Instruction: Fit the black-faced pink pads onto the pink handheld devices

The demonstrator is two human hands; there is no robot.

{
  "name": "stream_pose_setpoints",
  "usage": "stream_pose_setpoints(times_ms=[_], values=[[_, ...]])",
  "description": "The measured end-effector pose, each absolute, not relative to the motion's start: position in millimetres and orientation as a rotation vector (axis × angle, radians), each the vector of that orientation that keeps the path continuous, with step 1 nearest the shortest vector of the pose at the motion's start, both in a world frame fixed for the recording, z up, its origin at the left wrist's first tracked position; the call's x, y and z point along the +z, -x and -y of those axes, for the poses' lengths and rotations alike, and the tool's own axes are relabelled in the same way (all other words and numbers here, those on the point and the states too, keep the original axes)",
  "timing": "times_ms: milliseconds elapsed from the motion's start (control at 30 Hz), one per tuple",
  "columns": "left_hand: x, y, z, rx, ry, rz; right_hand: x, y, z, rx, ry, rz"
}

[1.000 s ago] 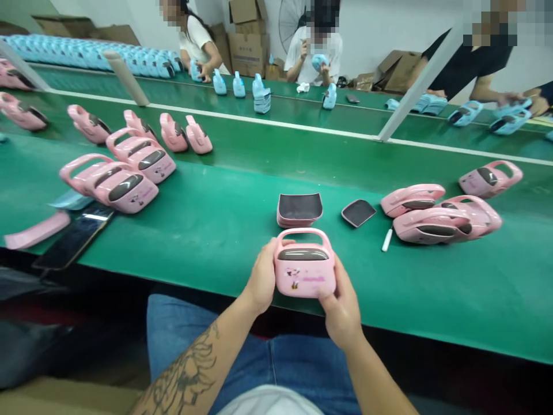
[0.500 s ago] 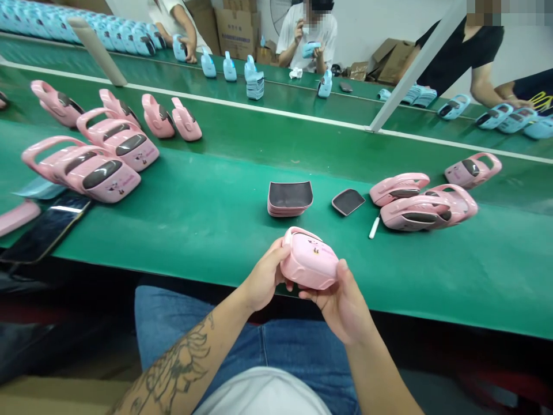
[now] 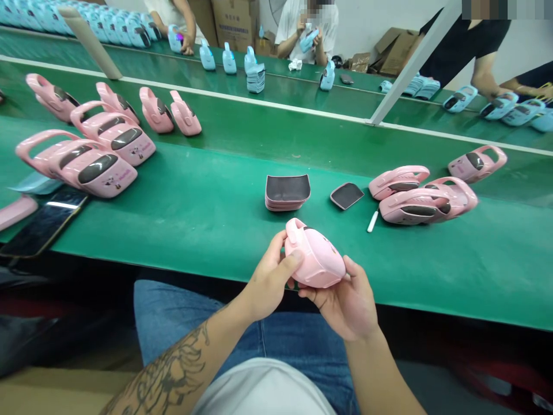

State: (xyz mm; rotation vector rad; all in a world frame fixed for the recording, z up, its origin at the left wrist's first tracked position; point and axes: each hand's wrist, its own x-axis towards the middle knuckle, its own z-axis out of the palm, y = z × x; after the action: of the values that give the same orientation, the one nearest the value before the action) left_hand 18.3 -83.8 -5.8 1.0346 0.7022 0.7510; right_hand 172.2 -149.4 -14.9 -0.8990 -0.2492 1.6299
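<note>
Near the bench's front edge, a pink plastic device with a carry handle [image 3: 317, 262] is held between both hands, tilted, with a small cartoon print on one face. My left hand [image 3: 273, 276] is closed around its handle end, thumb pressed on the side. At the opposite end my right hand [image 3: 345, 297] grips it, fingers partly hidden beneath. Just beyond lies a stack of dark, pink-edged curved panels [image 3: 287, 193], with a single panel [image 3: 347, 196] to its right. A small white stick-like tool [image 3: 372, 221] rests beside several more pink devices [image 3: 415, 208].
More pink devices [image 3: 108, 173] stand at the left, near a phone [image 3: 45, 222] and a pink curved part [image 3: 17, 212]. A white rail [image 3: 242, 102] and a slanted post [image 3: 415, 63] cross the green bench. Beyond, co-workers handle blue devices [image 3: 326, 76].
Both hands have turned the pink device, so its handle-end side now faces me more and the print has swung to the right. My left thumb has slid further onto its side.
</note>
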Motion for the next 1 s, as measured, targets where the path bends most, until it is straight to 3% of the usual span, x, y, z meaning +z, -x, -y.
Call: stream_pose_setpoints(times_ms=[133, 233, 300, 400, 500, 667, 867, 1000], values=[[-9, -22, 86, 0.873, -1.048, -0.596, -27, -169, 154, 1.544, 0.928, 0.311], [-18, -21, 81, 0.893, -0.981, -0.645, -37, -181, 153, 1.449, 1.186, 0.747], [-23, -18, 73, 0.9, -0.999, -0.706, -38, -203, 144, 1.176, 1.578, 1.065], [-27, -13, 60, 0.873, -1.215, -0.762, -30, -252, 118, 0.466, 2.238, 1.167], [-30, -12, 49, 0.876, -1.64, -0.795, -21, -296, 86, 0.217, 2.432, 1.103], [-48, -16, 39, 0.922, -2.042, -0.786, -27, -319, 60, 0.328, 2.364, 1.156], [-59, -21, 39, 0.92, -1.792, -0.886, -23, -305, 106, 0.52, 2.076, 1.132], [-60, -22, 41, 0.92, -1.789, -0.794, -12, -278, 140, 0.259, 1.504, 0.877]])
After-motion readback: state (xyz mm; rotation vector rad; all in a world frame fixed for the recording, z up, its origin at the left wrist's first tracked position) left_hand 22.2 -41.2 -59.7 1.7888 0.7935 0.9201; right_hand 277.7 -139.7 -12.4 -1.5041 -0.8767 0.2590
